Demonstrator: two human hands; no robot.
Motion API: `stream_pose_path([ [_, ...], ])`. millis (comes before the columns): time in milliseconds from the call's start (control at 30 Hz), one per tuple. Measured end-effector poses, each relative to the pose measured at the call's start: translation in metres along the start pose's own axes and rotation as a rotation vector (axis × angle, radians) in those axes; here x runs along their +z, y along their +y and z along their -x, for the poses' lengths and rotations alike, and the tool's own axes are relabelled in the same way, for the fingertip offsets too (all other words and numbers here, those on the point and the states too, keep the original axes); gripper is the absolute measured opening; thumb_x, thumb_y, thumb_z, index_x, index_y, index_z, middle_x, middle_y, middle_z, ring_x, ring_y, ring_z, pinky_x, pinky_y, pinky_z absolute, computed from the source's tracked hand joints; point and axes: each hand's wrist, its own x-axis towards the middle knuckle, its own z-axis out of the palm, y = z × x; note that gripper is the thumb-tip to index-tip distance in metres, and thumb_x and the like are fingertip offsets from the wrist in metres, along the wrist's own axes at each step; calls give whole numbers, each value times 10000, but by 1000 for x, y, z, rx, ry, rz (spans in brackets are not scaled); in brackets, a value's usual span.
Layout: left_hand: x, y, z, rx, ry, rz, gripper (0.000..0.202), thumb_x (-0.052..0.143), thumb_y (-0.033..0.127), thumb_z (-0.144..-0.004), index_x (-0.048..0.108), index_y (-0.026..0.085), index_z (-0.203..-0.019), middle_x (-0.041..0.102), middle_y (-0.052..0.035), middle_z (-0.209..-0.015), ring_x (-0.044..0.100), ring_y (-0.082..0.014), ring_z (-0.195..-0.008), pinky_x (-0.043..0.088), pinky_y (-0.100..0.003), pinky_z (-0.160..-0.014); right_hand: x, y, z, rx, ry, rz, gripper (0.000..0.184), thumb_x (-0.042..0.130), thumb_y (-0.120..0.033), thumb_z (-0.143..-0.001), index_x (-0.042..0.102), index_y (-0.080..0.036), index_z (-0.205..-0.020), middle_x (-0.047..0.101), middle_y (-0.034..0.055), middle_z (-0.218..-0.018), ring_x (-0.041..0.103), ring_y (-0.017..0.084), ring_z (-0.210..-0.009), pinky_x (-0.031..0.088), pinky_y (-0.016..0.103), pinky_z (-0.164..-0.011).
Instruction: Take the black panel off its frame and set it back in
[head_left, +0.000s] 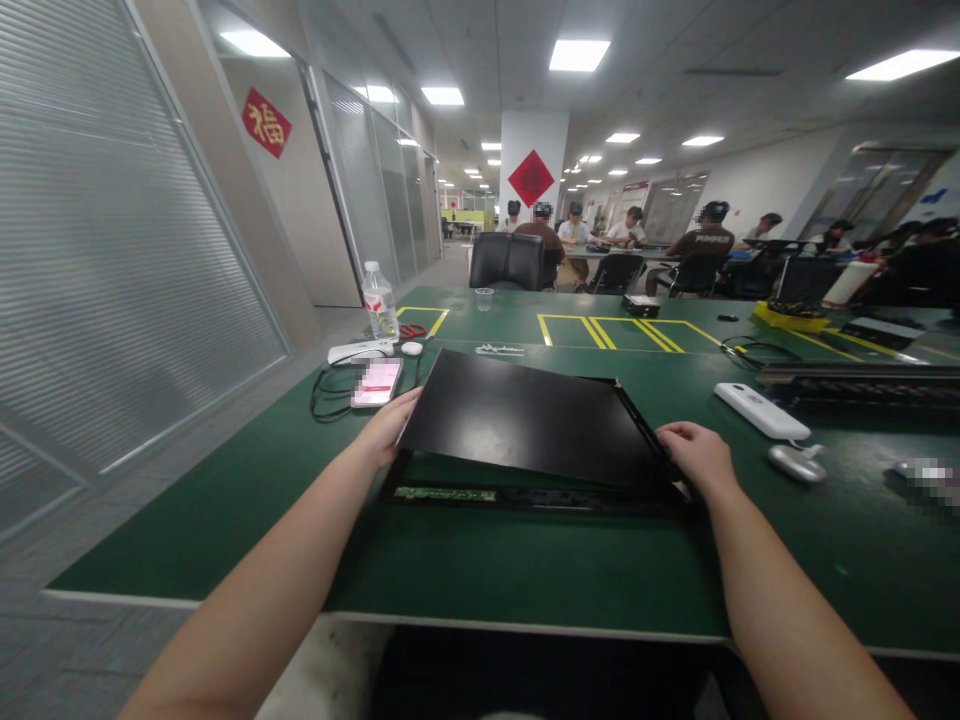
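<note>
A flat, glossy black screen panel lies tilted and askew over a thin black frame, its left side raised. Along the frame's near side runs a narrow green circuit board. My left hand grips the panel's left edge, with part of its fingers hidden behind it. On the opposite side, my right hand is closed, thumb and fingers pinching the frame's right edge close to the panel. The far side of the frame is mostly covered by the panel.
On the green table stand a water bottle and a plastic cup. A phone and cables lie left. A white power bank, a silver mouse-shaped object and long black parts lie right. Several people sit beyond.
</note>
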Motion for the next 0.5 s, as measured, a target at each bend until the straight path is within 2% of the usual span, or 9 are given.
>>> stream_pose_path([
  [100, 0, 1, -1, -22, -15, 41, 436, 798, 98, -747, 783, 111, -1182, 822, -120, -887, 780, -230, -672, 605, -256, -565, 0, 1, -1, 1, -10, -3, 248, 631, -394, -699, 786, -224, -792, 760, 63, -777, 671, 233, -710, 475, 345, -699],
  [367, 2, 1, -1, -48, 95, 129, 361, 702, 166, -847, 771, 130, -1200, 817, -86, -839, 773, -227, -669, 589, -271, -554, -2, -5, 4, 15, -14, 27, 214, 625, -369, -709, 780, -233, -766, 743, 62, -747, 668, 243, -722, 477, 357, -712],
  [500, 3, 1, 4, -4, 10, 107, 448, 780, 248, -792, 767, 141, -1226, 827, -98, -970, 783, -248, -792, 601, -287, -641, -3, -8, 5, 13, -5, 44, 207, 621, -362, -705, 776, -237, -760, 742, 64, -746, 665, 248, -737, 473, 355, -701],
])
